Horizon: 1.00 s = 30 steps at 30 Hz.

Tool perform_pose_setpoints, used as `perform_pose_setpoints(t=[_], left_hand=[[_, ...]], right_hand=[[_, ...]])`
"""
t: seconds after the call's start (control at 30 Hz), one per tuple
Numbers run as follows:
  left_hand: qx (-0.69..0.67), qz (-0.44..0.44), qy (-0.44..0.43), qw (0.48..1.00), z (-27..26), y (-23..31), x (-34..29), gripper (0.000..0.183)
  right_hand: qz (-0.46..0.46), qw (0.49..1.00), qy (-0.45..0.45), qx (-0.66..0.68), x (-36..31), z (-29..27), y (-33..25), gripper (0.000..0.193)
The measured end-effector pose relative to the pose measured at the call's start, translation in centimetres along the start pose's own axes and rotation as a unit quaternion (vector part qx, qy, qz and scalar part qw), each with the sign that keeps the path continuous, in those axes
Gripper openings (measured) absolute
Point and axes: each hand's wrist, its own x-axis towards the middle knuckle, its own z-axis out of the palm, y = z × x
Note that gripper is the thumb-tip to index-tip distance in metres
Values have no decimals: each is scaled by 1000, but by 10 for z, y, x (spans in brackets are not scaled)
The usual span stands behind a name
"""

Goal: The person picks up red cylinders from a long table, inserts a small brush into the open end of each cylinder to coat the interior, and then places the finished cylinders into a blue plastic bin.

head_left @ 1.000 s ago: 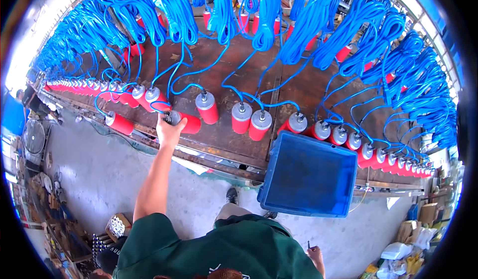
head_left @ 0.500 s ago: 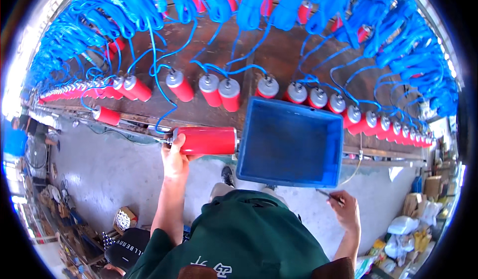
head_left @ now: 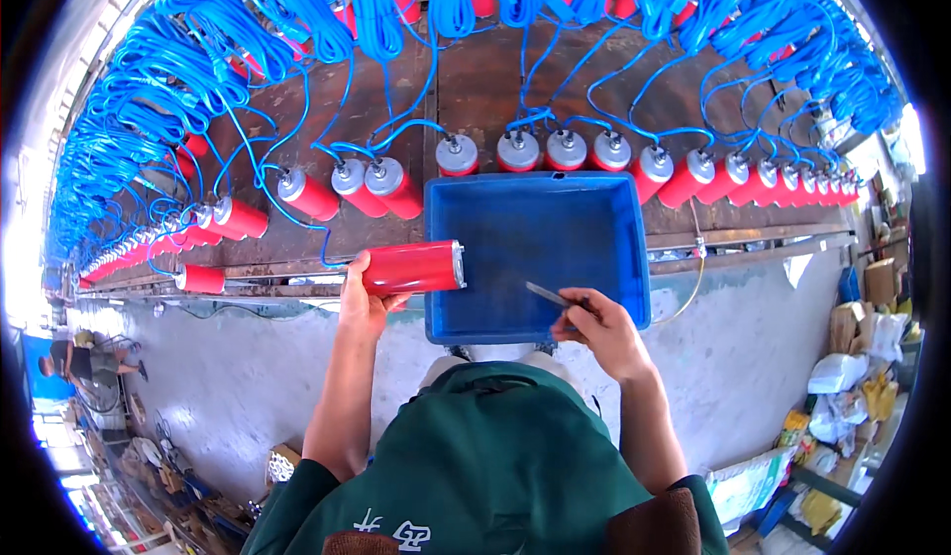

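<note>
Nearest, along the lower edge below both hands: a dark green cloth shirt (head_left: 485,446), with brown shapes across the bottom, cut off and hard to identify. Above, to the left: the bare left hand (head_left: 365,298), clamped around one end of a glossy red cylinder (head_left: 411,268) with a silvery metal end cap. Held on its side, roughly level, capped end pointing right, away from the left hand. Thumb along the upper side, most fingers hidden beneath; gripped end covered, impossible to make out. To the right, apart from the left hand: the bare right hand (head_left: 599,332), fingers together around a thin dark tool (head_left: 545,293). Tip paler, pointing left toward the cylinder without touching; exact kind unclear. Behind the tool, between the hands: a rectangular blue plastic bin (head_left: 555,218), left rim partly covered by the cylinder. Beyond both hands: a scuffed dark brown tabletop (head_left: 475,90), partly hidden by the bin. To either side of the hands: a row of grey-topped red cylinders (head_left: 566,149), outermost ones too small to count. Farthest from the hands: thick coils of blue cable (head_left: 371,10), cut off at the top.
</note>
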Motion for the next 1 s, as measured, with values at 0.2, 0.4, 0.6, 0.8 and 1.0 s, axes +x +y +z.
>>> perform_pose_setpoints(t=[0.2, 0.4, 0.6, 0.8, 1.0], left_hand=[[16, -6, -74, 997, 6, -10, -1, 61], [27, -4, -90, 996, 7, -10, 0, 63], [34, 3, -77, 996, 4, -10, 3, 64], [42, 8, -106, 993, 3, -8, 4, 59], [29, 17, -99, 995, 10, -7, 0, 58]], right_hand=[[-67, 996, -34, 55, 34, 22, 6, 24], [-207, 971, 20, -116, 65, 40, 10, 25], [-236, 955, 8, -181, 84, 43, 5, 24], [-290, 934, -19, -207, 96, 36, -7, 21], [-106, 980, -46, -165, 98, 33, -27, 23]])
